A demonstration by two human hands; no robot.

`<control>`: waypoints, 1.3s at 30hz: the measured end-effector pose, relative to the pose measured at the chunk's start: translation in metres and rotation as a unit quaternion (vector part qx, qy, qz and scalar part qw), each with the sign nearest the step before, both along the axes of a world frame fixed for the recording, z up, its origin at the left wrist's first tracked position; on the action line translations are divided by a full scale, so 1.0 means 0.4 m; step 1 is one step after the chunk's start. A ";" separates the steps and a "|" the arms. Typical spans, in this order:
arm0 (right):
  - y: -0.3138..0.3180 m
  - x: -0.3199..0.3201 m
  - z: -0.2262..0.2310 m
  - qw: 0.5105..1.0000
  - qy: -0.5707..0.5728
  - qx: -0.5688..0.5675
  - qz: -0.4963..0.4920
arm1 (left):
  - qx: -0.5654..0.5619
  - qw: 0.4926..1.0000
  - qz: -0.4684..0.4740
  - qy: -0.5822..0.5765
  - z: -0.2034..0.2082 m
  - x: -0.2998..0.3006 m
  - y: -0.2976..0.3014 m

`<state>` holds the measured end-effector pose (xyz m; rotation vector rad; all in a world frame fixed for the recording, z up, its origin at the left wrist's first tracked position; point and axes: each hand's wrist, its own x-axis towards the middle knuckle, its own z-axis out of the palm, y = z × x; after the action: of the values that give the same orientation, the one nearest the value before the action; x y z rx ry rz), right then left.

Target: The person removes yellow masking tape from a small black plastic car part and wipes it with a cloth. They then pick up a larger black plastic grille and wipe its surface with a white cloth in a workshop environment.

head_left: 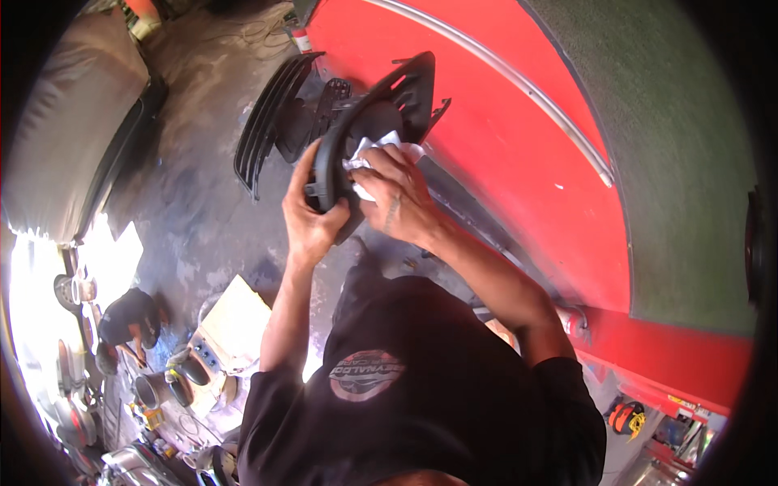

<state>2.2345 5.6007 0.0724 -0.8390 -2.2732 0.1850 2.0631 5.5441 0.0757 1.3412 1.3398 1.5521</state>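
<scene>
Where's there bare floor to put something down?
The grey floor looks bare between the covered shape at left and the black slatted part. It's crowded lower left around the bending person, and at the black panel, where the left hand, right hand and white wad meet.

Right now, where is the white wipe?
In the head view's upper middle, the white wipe is in the right hand, against the black plastic part that the left hand holds.

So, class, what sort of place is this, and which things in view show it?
Probably a vehicle repair workshop. The left hand holds a black plastic part that resembles car trim, a slatted black piece shows beyond it, and what looks like a covered car stands at left.
</scene>
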 end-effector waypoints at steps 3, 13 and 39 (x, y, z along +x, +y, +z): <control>0.016 0.042 -0.010 0.995 0.070 0.029 0.069 | -0.003 0.995 -0.015 -0.094 -0.007 -0.027 -0.013; 0.118 0.107 -0.028 0.991 0.103 -0.048 -0.065 | 0.063 0.983 0.018 -0.169 0.001 -0.062 -0.014; 0.160 0.146 0.122 0.918 0.340 -0.198 -0.056 | -0.040 0.947 0.013 -0.318 -0.082 -0.042 -0.017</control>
<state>2.2928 5.6646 0.1214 -0.9227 -1.5435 0.7767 2.0464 5.5374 0.0429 0.6729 0.9933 1.7234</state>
